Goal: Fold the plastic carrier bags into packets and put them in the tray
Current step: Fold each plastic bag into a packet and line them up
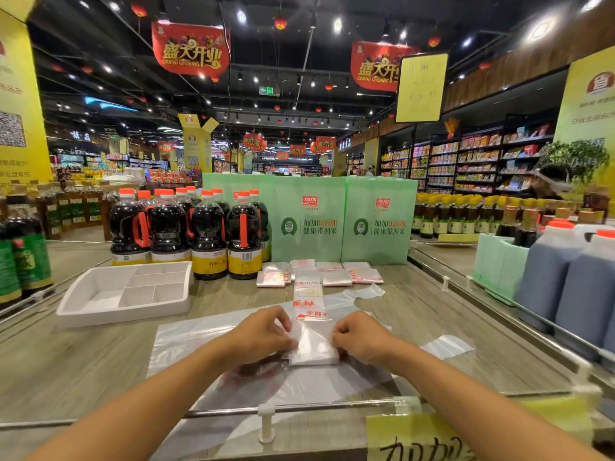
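Observation:
A clear carrier bag with red print is folded into a long narrow strip running away from me on the wooden counter. Its near end is rolled into a small thick packet. My left hand pinches the packet's left edge and my right hand pinches its right edge. More flat clear bags lie spread beneath. Several finished folded packets sit in rows further back. The white divided tray stands at the left with nothing in it.
Dark soy sauce bottles stand behind the tray, green boxes behind the packets. Large jugs and a metal rail line the right side. A low rail runs along the near edge.

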The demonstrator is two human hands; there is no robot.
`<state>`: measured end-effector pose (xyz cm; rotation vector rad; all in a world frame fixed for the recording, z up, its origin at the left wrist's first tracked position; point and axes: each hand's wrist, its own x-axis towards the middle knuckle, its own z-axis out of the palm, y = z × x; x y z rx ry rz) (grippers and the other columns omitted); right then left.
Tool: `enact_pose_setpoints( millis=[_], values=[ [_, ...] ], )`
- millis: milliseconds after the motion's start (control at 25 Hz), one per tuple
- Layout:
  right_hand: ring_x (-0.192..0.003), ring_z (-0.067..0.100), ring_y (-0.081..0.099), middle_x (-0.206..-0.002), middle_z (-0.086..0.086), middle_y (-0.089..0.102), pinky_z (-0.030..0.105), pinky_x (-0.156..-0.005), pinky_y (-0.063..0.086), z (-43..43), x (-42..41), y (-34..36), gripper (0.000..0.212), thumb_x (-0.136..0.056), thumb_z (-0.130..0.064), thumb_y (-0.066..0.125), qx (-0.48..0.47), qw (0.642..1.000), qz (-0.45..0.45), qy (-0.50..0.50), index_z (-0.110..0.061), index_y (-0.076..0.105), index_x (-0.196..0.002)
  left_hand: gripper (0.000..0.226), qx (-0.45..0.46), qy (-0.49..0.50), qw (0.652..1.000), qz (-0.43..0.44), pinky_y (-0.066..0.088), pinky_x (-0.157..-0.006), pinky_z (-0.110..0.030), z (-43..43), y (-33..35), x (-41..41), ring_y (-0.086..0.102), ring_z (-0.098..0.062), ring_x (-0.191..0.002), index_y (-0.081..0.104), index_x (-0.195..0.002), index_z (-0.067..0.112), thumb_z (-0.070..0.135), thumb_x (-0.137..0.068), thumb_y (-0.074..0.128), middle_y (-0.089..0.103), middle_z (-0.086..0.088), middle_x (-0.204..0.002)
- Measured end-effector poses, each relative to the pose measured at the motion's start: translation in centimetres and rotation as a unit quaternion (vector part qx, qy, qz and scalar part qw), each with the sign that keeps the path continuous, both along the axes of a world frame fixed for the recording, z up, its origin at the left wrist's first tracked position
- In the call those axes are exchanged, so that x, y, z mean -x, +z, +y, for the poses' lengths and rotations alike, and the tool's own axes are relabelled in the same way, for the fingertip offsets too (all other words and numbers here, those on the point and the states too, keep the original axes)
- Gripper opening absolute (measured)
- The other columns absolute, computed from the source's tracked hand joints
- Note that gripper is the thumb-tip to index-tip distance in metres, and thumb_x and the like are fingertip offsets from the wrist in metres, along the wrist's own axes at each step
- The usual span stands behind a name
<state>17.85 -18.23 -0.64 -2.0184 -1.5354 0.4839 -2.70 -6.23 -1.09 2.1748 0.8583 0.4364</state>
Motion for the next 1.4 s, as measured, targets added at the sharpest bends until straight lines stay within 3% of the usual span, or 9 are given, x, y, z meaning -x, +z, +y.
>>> enact_pose_setpoints(
  millis=[120, 240, 400, 520, 640, 800, 1120, 1240, 1400],
  values=[
    [-0.064, 0.006, 0.060, -0.070, -0.002, 0.073, 0.023, -0.066, 0.051, 0.5, -0.1, -0.4, 0.023, -0.090, -0.012, 0.063, 0.008, 1.000, -0.026, -0.008, -0.013, 0.074, -0.070, 0.035, 0.015, 0.004, 1.000, -0.012, 0.055, -0.067, -0.028, 0.2, -0.5, -0.4, 0.071, -0.013, -0.072, 0.055, -0.118, 0.030, 0.024, -0.091, 0.076, 0.078, 0.001, -0.085],
    [-0.064, 0.005, 0.061, -0.069, -0.003, 0.072, 0.022, -0.065, 0.048, 0.8, -0.1, -0.7, 0.023, -0.093, -0.017, 0.064, 0.005, 0.998, -0.065, 0.001, -0.017, 0.072, -0.071, 0.035, -0.066, -0.018, 0.998, -0.002, 0.053, -0.070, -0.025, 0.1, -1.2, -0.9, 0.063, -0.009, -0.068, 0.058, -0.126, 0.035, 0.024, -0.095, 0.070, 0.073, 0.002, -0.080],
    [-0.086, 0.013, 0.062, -0.088, -0.009, 0.068, 0.037, -0.082, 0.053, 1.2, -0.6, -1.1, 0.018, -0.088, -0.039, 0.076, -0.005, 0.991, -0.131, -0.011, -0.027, 0.063, -0.091, 0.035, -0.214, -0.021, 0.971, 0.102, 0.044, -0.094, -0.036, 0.3, -1.7, -0.8, 0.052, -0.013, -0.102, 0.060, -0.134, 0.035, 0.039, -0.099, 0.060, 0.060, 0.011, -0.098],
    [-0.106, 0.010, 0.057, -0.113, -0.013, 0.059, 0.033, -0.098, 0.049, 0.6, -1.3, -1.4, 0.029, -0.088, -0.033, 0.077, -0.054, 0.990, -0.121, 0.042, -0.033, 0.058, -0.110, 0.043, -0.254, -0.027, 0.956, 0.146, 0.036, -0.102, -0.042, 0.9, -2.1, -0.2, 0.041, -0.018, -0.122, 0.059, -0.138, 0.038, 0.054, -0.098, 0.055, 0.053, 0.009, -0.123],
    [-0.129, 0.003, 0.042, -0.136, -0.020, 0.045, 0.029, -0.115, 0.034, -0.4, -1.8, -1.6, 0.044, -0.090, -0.032, 0.075, -0.073, 0.981, -0.137, 0.114, -0.042, 0.051, -0.127, 0.047, -0.260, -0.052, 0.952, 0.151, 0.028, -0.110, -0.043, 1.3, -2.4, 0.2, 0.030, -0.012, -0.135, 0.059, -0.139, 0.038, 0.059, -0.097, 0.054, 0.041, 0.016, -0.145],
    [-0.124, 0.007, 0.041, -0.134, -0.019, 0.040, 0.031, -0.111, 0.038, -0.6, -1.3, -1.2, 0.052, -0.087, -0.032, 0.077, -0.139, 0.959, -0.220, 0.109, -0.042, 0.042, -0.124, 0.048, -0.260, -0.069, 0.949, 0.164, 0.028, -0.111, -0.044, 1.4, -2.3, 0.0, 0.032, -0.010, -0.139, 0.060, -0.138, 0.032, 0.058, -0.099, 0.053, 0.041, 0.019, -0.150],
    [-0.138, 0.009, 0.043, -0.154, -0.011, 0.046, 0.030, -0.118, 0.032, -0.6, -1.4, -1.3, 0.046, -0.104, -0.041, 0.053, -0.003, 0.967, -0.204, 0.151, -0.029, 0.048, -0.148, 0.048, -0.243, -0.090, 0.954, 0.153, 0.032, -0.117, -0.043, 1.2, -2.1, 0.1, 0.039, -0.011, -0.141, 0.057, -0.143, 0.030, 0.052, -0.101, 0.054, 0.042, 0.015, -0.155],
    [-0.138, 0.015, 0.043, -0.154, -0.008, 0.046, 0.034, -0.118, 0.032, -0.6, -1.5, -1.4, 0.046, -0.105, -0.043, 0.050, 0.043, 0.969, -0.180, 0.162, -0.028, 0.045, -0.149, 0.055, -0.217, -0.118, 0.957, 0.149, 0.025, -0.121, -0.033, 1.1, -1.8, 0.4, 0.033, -0.010, -0.147, 0.045, -0.152, 0.033, 0.050, -0.101, 0.054, 0.034, 0.016, -0.161],
    [-0.148, 0.014, 0.030, -0.164, -0.009, 0.029, 0.035, -0.124, 0.022, 0.0, -2.1, -1.1, 0.056, -0.107, -0.045, 0.044, 0.093, 0.953, -0.207, 0.199, -0.027, 0.031, -0.158, 0.079, -0.143, -0.117, 0.974, 0.128, 0.019, -0.125, -0.034, 1.9, -2.3, 0.7, 0.024, -0.010, -0.152, 0.014, -0.160, 0.045, 0.054, -0.097, 0.061, 0.022, 0.017, -0.166]
  ],
)
